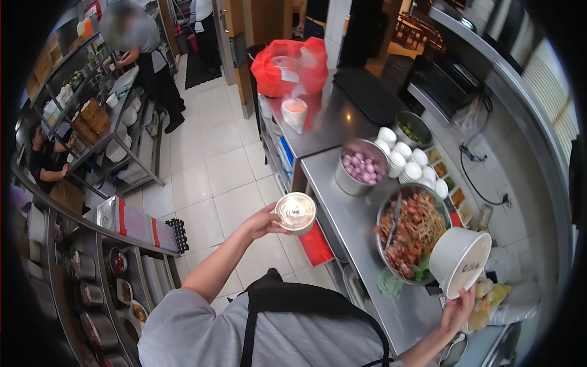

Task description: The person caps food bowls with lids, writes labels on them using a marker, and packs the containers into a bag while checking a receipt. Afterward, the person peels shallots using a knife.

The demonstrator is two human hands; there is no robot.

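Note:
My left hand (262, 221) is closed on the side of a small round takeaway container (296, 213), with handwriting on its lid, held over the floor beside the counter. My right hand (457, 311) grips a larger white takeaway tub (455, 260) by its lower edge. That tub is tilted, its marked lid facing right, beside a big steel bowl (380, 227). Noodles and chopped reddish food (413, 229) fill the bowl, and tongs (395, 214) rest in it. A green cloth (389, 283) lies at the bowl's near side.
Along the steel counter (327, 168) stand a pot of peeled onions (362, 166), stacked white cups (397, 160) and small condiment trays (455, 196). Farther back, a red plastic bag (290, 67) sits near a bagged cup (294, 113). A co-worker (150, 55) stands at the far-left shelves.

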